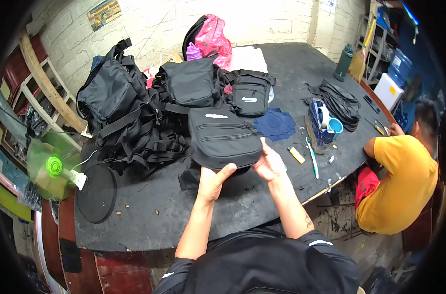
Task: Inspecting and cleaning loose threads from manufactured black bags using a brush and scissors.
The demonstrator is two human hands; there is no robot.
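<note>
Between my two hands is a black zippered pouch bag [223, 138], its front pocket and pale label facing up. My left hand [216, 182] grips its near left edge, thumb on top. At its near right corner, my right hand [269, 164] holds the side with the fingers partly hidden beneath. A black strap hangs under the bag. Just beyond it lies a similar small black bag [251, 94], beside a dark blue piece of cloth [275, 124]. Behind and to the left sit a larger black bag [189, 83] and a heap of black straps [139, 137].
To the right are a yellow lighter [296, 155], a toothbrush [312, 159] and a clear bin [321, 127] with tape rolls. A person in a yellow shirt [402, 176] sits at the right edge. A green fan [54, 166] and black disc [97, 193] are on the left.
</note>
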